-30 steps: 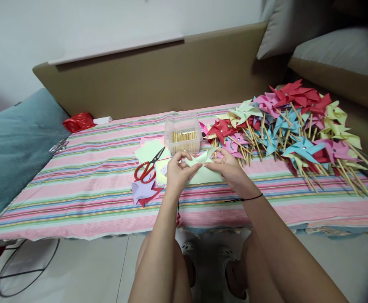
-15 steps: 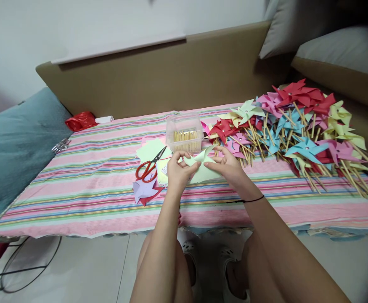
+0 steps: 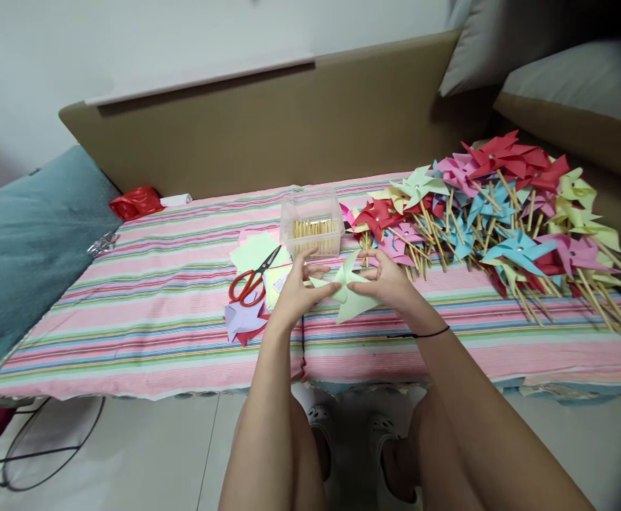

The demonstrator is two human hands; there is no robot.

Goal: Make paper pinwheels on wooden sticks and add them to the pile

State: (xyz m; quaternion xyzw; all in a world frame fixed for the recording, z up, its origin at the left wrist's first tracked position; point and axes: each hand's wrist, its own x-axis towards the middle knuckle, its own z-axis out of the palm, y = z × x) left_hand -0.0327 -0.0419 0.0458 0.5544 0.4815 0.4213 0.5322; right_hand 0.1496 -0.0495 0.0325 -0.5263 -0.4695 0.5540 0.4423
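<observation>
A light green paper pinwheel (image 3: 353, 304) with folded blades is held up between my two hands, above the striped cloth. My left hand (image 3: 300, 289) grips it from the left, its thumb pressed near the centre. From the right, my right hand (image 3: 389, 285) holds it with the thumb near the middle and fingers behind. Left of my hands lie red-handled scissors (image 3: 247, 285), across light green paper sheets (image 3: 251, 250). A purple paper pinwheel shape (image 3: 240, 319) and a red one under it lie nearer to me.
Behind my hands stands a clear plastic box (image 3: 313, 231) of short wooden sticks. A large pile of finished pinwheels (image 3: 517, 248) on sticks covers the right side. A red plastic bag (image 3: 136, 204) lies at the back left, near a blue-green cushion (image 3: 38, 248).
The green paper has turned from a partly curled sheet into a pinwheel with its blades folded to the middle. My left hand has shifted slightly left and its fingers have spread.
</observation>
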